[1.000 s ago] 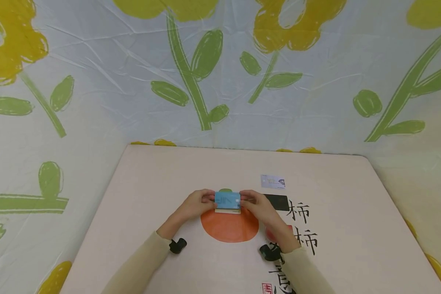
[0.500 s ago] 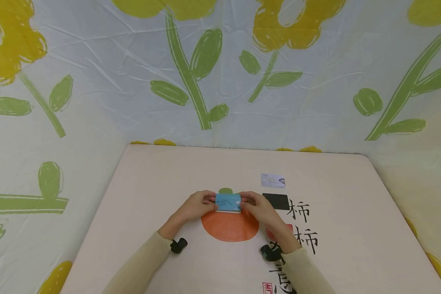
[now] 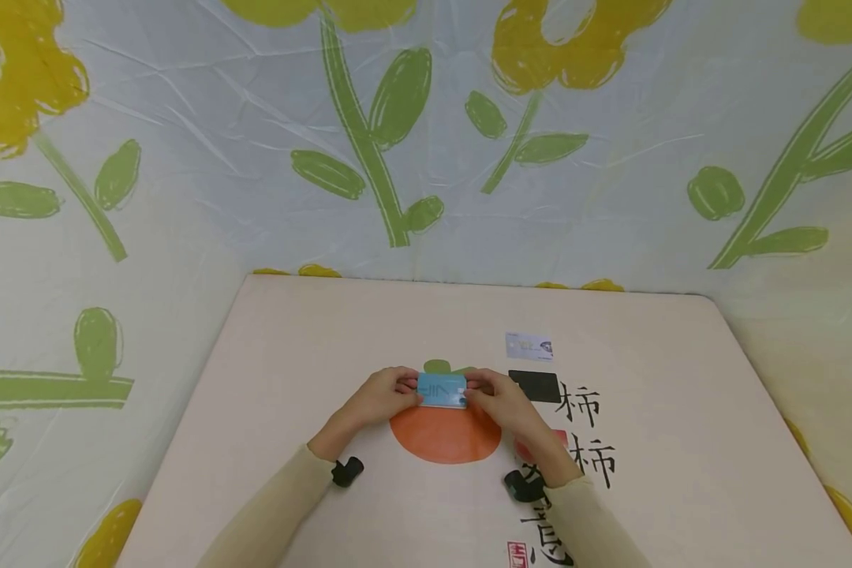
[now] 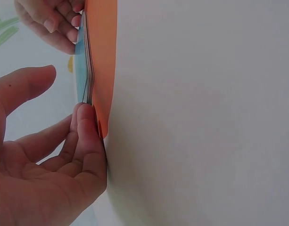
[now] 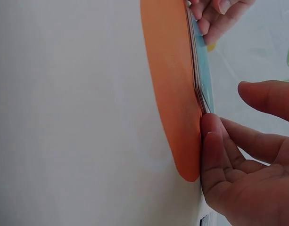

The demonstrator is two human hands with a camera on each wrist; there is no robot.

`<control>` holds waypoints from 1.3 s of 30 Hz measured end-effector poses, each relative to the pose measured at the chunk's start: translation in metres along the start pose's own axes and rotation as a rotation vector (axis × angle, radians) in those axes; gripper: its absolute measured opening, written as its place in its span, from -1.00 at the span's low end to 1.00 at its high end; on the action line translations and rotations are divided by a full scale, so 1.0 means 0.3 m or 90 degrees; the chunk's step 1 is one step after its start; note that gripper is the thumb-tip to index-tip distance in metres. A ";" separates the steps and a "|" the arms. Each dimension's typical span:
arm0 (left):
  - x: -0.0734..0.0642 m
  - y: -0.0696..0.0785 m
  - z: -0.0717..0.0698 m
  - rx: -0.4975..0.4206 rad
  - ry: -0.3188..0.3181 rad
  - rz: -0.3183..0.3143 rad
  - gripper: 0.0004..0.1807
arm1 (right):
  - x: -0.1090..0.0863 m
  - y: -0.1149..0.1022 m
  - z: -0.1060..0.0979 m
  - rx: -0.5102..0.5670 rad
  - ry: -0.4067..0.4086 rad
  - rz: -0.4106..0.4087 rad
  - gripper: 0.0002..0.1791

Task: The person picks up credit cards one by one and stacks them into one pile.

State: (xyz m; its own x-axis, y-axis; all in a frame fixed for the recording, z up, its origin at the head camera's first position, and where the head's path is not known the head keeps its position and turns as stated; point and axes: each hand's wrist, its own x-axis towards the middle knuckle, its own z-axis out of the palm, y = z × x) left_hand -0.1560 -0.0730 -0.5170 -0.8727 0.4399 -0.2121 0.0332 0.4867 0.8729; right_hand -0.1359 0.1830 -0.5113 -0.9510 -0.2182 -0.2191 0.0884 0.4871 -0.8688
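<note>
Card stack [image 3: 442, 388], light-blue VIP top, layered edges, left fingers [image 4: 88, 132] and right fingers [image 5: 213, 150] loosely bent against ends

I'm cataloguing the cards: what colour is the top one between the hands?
The top card is light blue, seen best in the head view.

We saw the card stack [image 3: 442, 390] between the left grip [image 3: 383, 394] and the right grip [image 3: 497, 396], over the printed fruit [image 3: 446, 438] on the tabletop [image 3: 312, 339]. To its right lay a nearer card [image 3: 536, 386] (just beside the right grip), a farther card [image 3: 528, 346] behind that, the backdrop [image 3: 582, 221] behind everything.
</note>
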 end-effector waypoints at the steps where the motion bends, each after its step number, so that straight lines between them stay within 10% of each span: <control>1: 0.000 0.002 0.000 0.003 0.000 0.001 -0.48 | 0.000 0.000 0.000 -0.003 0.001 -0.002 -0.63; 39: 0.000 0.005 -0.009 0.009 -0.008 -0.006 -0.48 | 0.005 0.001 0.000 -0.041 0.001 -0.011 -0.62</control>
State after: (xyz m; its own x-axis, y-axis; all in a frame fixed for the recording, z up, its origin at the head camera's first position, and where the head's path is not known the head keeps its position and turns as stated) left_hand -0.1572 -0.0745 -0.5146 -0.8667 0.4443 -0.2266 0.0316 0.5024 0.8641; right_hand -0.1372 0.1828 -0.5119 -0.9525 -0.2264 -0.2037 0.0528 0.5360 -0.8425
